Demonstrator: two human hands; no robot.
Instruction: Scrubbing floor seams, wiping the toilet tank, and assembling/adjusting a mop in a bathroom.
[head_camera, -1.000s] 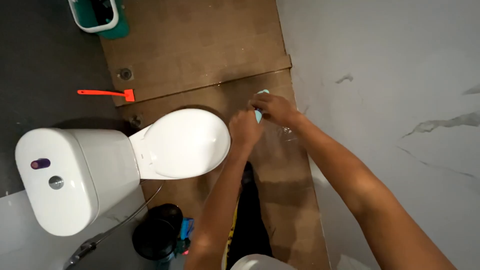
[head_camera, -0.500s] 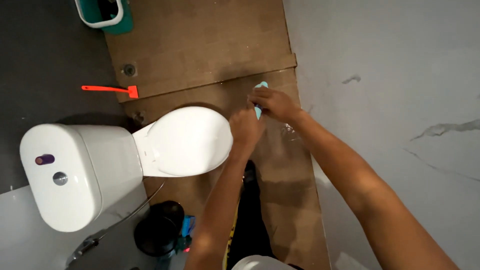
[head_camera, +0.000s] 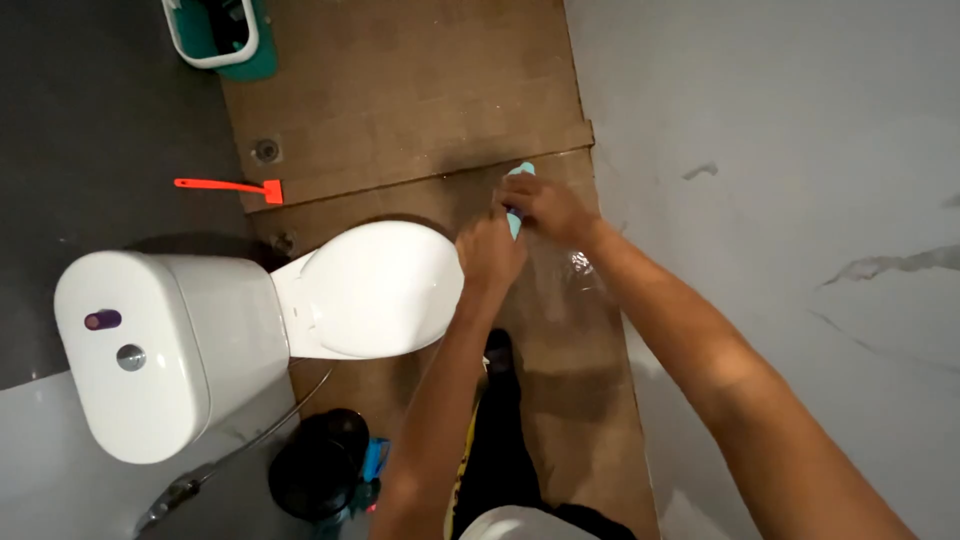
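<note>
Two hands meet just off the front rim of the closed white toilet (head_camera: 355, 290), hardly moved in the past second. Your right hand (head_camera: 548, 208) stays clenched around a light-blue cloth (head_camera: 519, 180), and your left hand (head_camera: 490, 252) stays curled beside it, its grip hidden.

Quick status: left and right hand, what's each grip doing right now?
Left hand: closed, fist by the toilet lid; contents cannot be told.
Right hand: closed on a light blue cloth.

White toilet (head_camera: 300, 310); orange brush (head_camera: 228, 187)
</note>
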